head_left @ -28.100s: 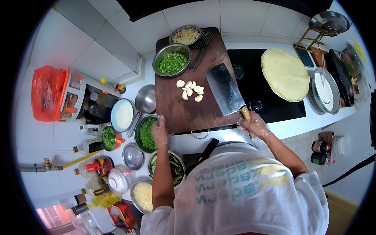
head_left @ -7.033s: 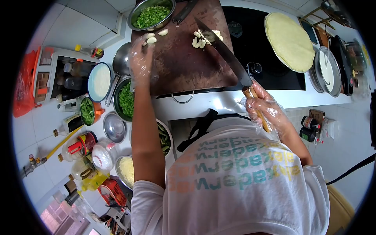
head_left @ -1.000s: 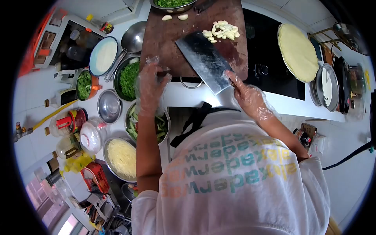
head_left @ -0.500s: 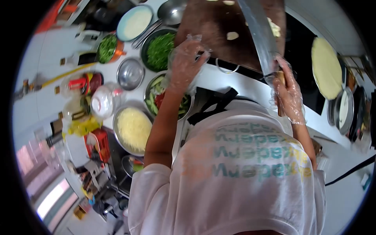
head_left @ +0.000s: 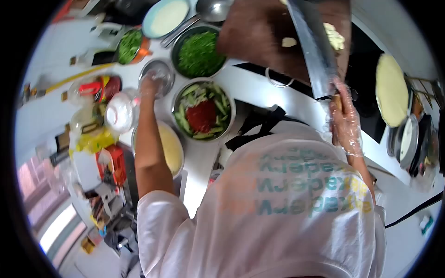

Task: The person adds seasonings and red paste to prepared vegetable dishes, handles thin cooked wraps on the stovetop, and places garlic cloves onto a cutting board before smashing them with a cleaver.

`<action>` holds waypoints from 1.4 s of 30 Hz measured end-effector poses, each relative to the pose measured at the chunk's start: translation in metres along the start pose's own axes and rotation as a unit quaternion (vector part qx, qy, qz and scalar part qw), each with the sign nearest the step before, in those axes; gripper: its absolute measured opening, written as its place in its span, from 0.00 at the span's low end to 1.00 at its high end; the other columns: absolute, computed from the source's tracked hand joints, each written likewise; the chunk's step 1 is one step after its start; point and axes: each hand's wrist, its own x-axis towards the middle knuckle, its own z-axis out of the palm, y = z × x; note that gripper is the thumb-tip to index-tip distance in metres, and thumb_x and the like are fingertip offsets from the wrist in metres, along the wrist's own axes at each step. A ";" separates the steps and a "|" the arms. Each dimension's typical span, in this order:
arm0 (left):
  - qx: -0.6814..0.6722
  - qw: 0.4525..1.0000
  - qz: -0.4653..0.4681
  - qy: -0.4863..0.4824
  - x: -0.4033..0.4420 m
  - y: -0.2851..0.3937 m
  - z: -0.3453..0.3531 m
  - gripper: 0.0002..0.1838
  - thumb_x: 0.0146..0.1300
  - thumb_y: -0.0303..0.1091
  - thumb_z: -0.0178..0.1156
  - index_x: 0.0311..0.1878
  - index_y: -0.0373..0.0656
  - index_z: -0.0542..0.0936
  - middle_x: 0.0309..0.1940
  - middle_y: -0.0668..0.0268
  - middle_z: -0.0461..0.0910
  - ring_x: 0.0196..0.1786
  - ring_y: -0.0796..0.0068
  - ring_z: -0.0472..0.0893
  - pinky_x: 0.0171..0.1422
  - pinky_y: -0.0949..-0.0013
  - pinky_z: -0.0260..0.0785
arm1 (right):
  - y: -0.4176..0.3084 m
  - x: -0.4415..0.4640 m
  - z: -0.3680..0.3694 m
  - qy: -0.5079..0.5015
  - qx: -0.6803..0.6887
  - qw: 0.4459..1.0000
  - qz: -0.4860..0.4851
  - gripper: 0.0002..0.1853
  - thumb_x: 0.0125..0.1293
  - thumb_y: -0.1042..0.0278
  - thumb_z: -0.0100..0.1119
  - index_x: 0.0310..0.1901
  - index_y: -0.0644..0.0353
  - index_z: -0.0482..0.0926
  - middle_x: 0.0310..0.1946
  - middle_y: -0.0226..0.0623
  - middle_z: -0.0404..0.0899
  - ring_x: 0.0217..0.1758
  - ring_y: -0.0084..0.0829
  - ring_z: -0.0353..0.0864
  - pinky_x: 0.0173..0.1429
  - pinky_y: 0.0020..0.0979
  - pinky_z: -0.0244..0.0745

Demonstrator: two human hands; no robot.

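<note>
In the head view, my right hand (head_left: 346, 123), in a clear plastic glove, is wrapped round the wooden handle of a cleaver (head_left: 311, 44). Its wide blade points up over the brown cutting board (head_left: 250, 34). White slices (head_left: 334, 37) lie to the right of the blade, and a single slice (head_left: 289, 42) to its left. My left hand (head_left: 150, 87), gloved too, is at a small metal bowl (head_left: 163, 66), reaching over its near side. The fingers of that hand are blurred, so their grip does not show.
A bowl of cucumber pieces with red sauce (head_left: 202, 116), a bowl of chopped greens (head_left: 199, 52) and a bowl of pale yellow food (head_left: 170, 148) stand around my left arm. A metal ladle (head_left: 213, 10) lies behind them. On the right is a round yellow sheet (head_left: 391, 90).
My left hand has moved left from the cutting board's edge to the small metal bowl, uncovering the cucumber bowl. My right hand still holds the cleaver over the board.
</note>
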 end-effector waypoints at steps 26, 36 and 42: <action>-0.356 0.883 0.186 0.244 -0.049 0.085 -0.050 0.07 0.59 0.31 0.60 0.39 0.41 0.76 0.30 0.69 0.75 0.30 0.81 0.71 0.35 0.77 0.67 | 0.049 0.009 0.013 -0.008 -0.323 0.937 -0.129 0.34 0.58 0.76 0.51 0.65 0.33 0.59 0.23 0.41 0.74 0.24 0.39 0.76 0.33 0.41 0.72; -0.393 0.830 0.392 0.048 -0.100 0.264 0.000 0.08 0.53 0.27 0.63 0.37 0.44 0.78 0.32 0.64 0.78 0.34 0.71 0.78 0.39 0.72 0.73 | 0.011 0.002 -0.016 -0.044 0.206 0.973 0.098 0.28 0.63 0.74 0.47 0.65 0.41 0.61 0.24 0.28 0.68 0.17 0.14 0.63 0.18 0.19 0.65; -0.223 0.785 0.556 0.159 -0.121 0.353 -0.001 0.08 0.56 0.31 0.58 0.39 0.45 0.79 0.39 0.58 0.78 0.42 0.60 0.78 0.47 0.63 0.72 | -0.001 -0.003 -0.042 -0.043 0.373 0.925 0.059 0.29 0.61 0.68 0.48 0.66 0.49 0.58 0.20 0.28 0.64 0.16 0.15 0.60 0.18 0.17 0.61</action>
